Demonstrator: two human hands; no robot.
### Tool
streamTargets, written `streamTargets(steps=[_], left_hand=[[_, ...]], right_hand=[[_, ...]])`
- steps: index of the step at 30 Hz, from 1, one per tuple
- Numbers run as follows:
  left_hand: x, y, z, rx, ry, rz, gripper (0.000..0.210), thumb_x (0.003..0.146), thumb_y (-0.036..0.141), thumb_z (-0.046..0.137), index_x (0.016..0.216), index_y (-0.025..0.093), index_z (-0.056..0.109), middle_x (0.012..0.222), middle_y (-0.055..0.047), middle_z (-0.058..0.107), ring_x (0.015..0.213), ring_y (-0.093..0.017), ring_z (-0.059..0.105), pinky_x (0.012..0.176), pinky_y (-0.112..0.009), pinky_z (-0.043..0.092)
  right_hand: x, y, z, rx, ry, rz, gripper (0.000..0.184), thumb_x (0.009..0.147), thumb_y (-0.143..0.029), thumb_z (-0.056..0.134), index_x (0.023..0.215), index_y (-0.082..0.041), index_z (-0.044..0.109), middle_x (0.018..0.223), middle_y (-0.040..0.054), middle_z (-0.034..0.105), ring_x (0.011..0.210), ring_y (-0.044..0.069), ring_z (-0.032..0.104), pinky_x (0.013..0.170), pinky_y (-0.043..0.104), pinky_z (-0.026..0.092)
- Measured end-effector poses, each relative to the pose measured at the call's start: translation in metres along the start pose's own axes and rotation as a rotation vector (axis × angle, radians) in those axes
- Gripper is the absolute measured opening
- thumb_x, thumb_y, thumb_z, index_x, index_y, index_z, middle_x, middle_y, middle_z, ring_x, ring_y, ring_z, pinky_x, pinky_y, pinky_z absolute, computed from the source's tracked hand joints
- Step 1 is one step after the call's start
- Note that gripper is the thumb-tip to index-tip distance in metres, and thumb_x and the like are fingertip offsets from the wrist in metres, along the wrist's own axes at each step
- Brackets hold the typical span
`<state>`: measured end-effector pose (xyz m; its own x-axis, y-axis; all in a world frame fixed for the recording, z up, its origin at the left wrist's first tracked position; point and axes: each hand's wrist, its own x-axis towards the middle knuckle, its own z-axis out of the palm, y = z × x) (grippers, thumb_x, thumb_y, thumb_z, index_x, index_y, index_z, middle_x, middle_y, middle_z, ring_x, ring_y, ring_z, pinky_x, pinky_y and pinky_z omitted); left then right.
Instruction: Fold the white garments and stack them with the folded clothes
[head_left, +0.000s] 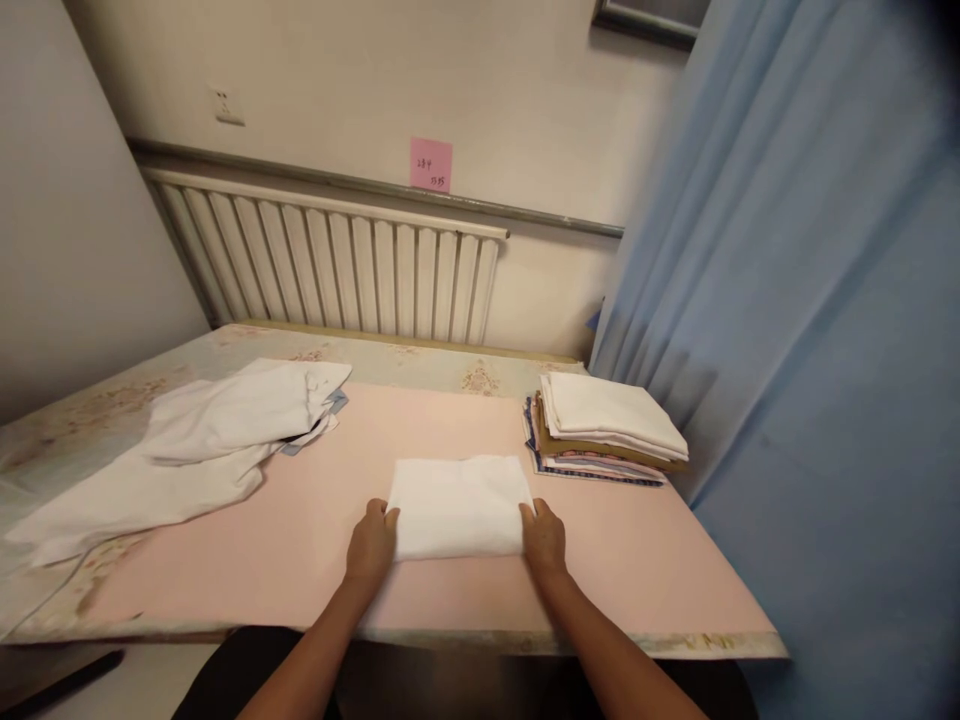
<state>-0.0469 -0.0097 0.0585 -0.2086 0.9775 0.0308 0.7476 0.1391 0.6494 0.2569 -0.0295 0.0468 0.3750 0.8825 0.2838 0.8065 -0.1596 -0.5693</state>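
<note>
A white cloth (459,508), folded into a flat rectangle, is in front of me over the pink table cover (300,560). My left hand (373,540) grips its left edge, thumb on top and the other fingers out of sight beneath. On the opposite edge, my right hand (544,537) holds it the same way. To the right, beyond my right hand, stands a stack of folded cloths (611,425), white on top with brown, pink and dark patterned layers below. A loose heap of white cloth (217,430) lies crumpled on the left.
Behind the table, a white radiator (337,255) runs along the wall. A blue curtain (780,300) hangs close on the right side. Above the radiator is a pink note (431,165). A thin cord (52,590) trails by the left front corner.
</note>
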Motion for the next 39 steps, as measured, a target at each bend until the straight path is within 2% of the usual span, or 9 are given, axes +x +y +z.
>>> streamTargets(steps=[6, 12, 18, 22, 26, 29, 31, 34, 39], left_hand=[[0.009, -0.009, -0.007, -0.098, -0.056, -0.035, 0.032, 0.088, 0.042, 0.035, 0.09, 0.017, 0.055, 0.092, -0.013, 0.068, 0.087, -0.026, 0.065, 0.077, -0.036, 0.046], [0.004, -0.022, -0.028, -0.227, -0.184, -0.081, 0.057, 0.092, 0.05, 0.014, 0.098, 0.013, 0.058, 0.075, -0.008, 0.069, 0.063, -0.02, 0.065, 0.061, -0.032, 0.049], [-0.004, -0.017, -0.024, -0.129, -0.148, -0.033, 0.036, 0.08, 0.031, 0.05, 0.112, 0.018, 0.057, 0.09, -0.003, 0.069, 0.086, -0.019, 0.064, 0.08, -0.03, 0.046], [-0.008, -0.014, -0.016, -0.045, -0.113, -0.028, 0.041, 0.078, 0.022, 0.051, 0.119, 0.018, 0.054, 0.103, -0.004, 0.068, 0.095, -0.019, 0.062, 0.086, -0.029, 0.043], [-0.017, -0.018, -0.019, 0.026, -0.115, -0.034, 0.038, 0.08, 0.024, 0.052, 0.117, 0.018, 0.054, 0.094, -0.004, 0.069, 0.089, -0.019, 0.063, 0.082, -0.029, 0.044], [-0.026, -0.011, -0.023, 0.102, -0.06, -0.024, 0.037, 0.084, 0.028, 0.047, 0.118, 0.014, 0.053, 0.103, -0.01, 0.067, 0.098, -0.023, 0.061, 0.087, -0.034, 0.044], [-0.031, 0.005, -0.019, 0.218, 0.047, 0.072, 0.038, 0.087, 0.028, 0.043, 0.12, 0.012, 0.052, 0.114, -0.015, 0.063, 0.109, -0.027, 0.057, 0.093, -0.04, 0.042], [-0.038, 0.039, 0.003, 0.38, 0.174, 0.367, 0.04, 0.09, 0.026, 0.041, 0.126, 0.011, 0.05, 0.13, -0.016, 0.056, 0.124, -0.028, 0.048, 0.105, -0.044, 0.034], [-0.038, 0.081, 0.06, 0.45, 0.133, 0.709, 0.043, 0.093, 0.027, 0.038, 0.134, 0.019, 0.047, 0.146, -0.006, 0.045, 0.139, -0.025, 0.031, 0.114, -0.046, 0.024]], right_hand=[[0.0, -0.002, -0.005, -0.104, -0.048, 0.003, 0.023, 0.091, -0.033, 0.043, 0.075, -0.023, 0.057, 0.066, 0.0055, 0.064, 0.06, 0.021, 0.057, 0.057, 0.029, 0.03], [-0.003, -0.008, -0.009, -0.165, -0.102, 0.034, 0.025, 0.094, -0.035, 0.042, 0.081, -0.022, 0.059, 0.071, 0.007, 0.066, 0.064, 0.021, 0.06, 0.057, 0.029, 0.03], [-0.003, -0.012, -0.012, -0.213, -0.143, 0.064, 0.025, 0.095, -0.035, 0.042, 0.089, -0.02, 0.06, 0.076, 0.0072, 0.069, 0.07, 0.02, 0.063, 0.059, 0.027, 0.032], [-0.004, -0.012, -0.014, -0.243, -0.157, 0.068, 0.025, 0.096, -0.034, 0.042, 0.091, -0.019, 0.061, 0.079, 0.0074, 0.07, 0.073, 0.02, 0.064, 0.061, 0.027, 0.033], [-0.009, -0.01, -0.015, -0.258, -0.165, 0.049, 0.026, 0.097, -0.035, 0.041, 0.095, -0.019, 0.061, 0.079, 0.0069, 0.07, 0.074, 0.02, 0.065, 0.062, 0.026, 0.035], [-0.012, -0.009, -0.014, -0.265, -0.162, 0.043, 0.026, 0.098, -0.036, 0.04, 0.097, -0.019, 0.061, 0.08, 0.0071, 0.071, 0.075, 0.02, 0.066, 0.062, 0.026, 0.035], [-0.012, -0.01, -0.013, -0.272, -0.157, 0.043, 0.027, 0.098, -0.035, 0.039, 0.097, -0.019, 0.06, 0.08, 0.0076, 0.071, 0.075, 0.02, 0.066, 0.062, 0.026, 0.036], [-0.011, -0.01, -0.011, -0.281, -0.153, 0.042, 0.026, 0.098, -0.035, 0.039, 0.096, -0.019, 0.06, 0.08, 0.0078, 0.071, 0.074, 0.02, 0.067, 0.062, 0.026, 0.036], [-0.011, -0.009, -0.011, -0.288, -0.143, 0.027, 0.026, 0.098, -0.035, 0.038, 0.096, -0.02, 0.059, 0.079, 0.0069, 0.071, 0.074, 0.02, 0.067, 0.062, 0.026, 0.037]])
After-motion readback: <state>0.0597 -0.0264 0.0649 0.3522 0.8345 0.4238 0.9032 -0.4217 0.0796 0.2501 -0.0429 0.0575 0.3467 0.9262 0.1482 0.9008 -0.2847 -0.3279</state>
